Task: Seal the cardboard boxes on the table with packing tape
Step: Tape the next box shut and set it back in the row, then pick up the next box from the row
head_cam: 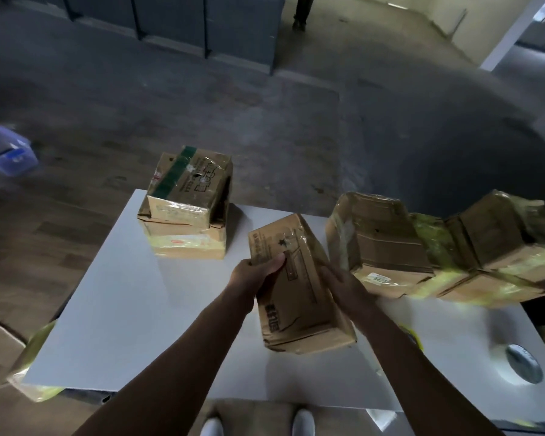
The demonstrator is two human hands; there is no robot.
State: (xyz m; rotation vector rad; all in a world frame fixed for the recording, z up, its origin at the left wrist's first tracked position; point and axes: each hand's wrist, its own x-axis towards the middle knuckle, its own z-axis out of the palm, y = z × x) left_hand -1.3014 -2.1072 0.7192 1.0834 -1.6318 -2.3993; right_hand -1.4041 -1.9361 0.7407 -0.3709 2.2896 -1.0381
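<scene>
Head cam check-in. The white rectangular desk (139, 309) has a cluster of brown cardboard boxes in yellowish tape (390, 240) along its far right edge. A stack of two brown cardboard boxes (186, 196) sits at the far left corner, green stripe on the top one.

The long brown cardboard box (296, 303) I'm working on is mid-desk toward the near edge, angled and looking tipped up. My left hand (258, 273) grips its left edge, thumb on top. My right hand (343, 286) is against its right side; can't tell if those fingers curl.

I'd set it flat, seam up, and press the flaps together before taping. The small yellow-rimmed thing (414, 336) by my right forearm might be the roll, can't confirm.
</scene>
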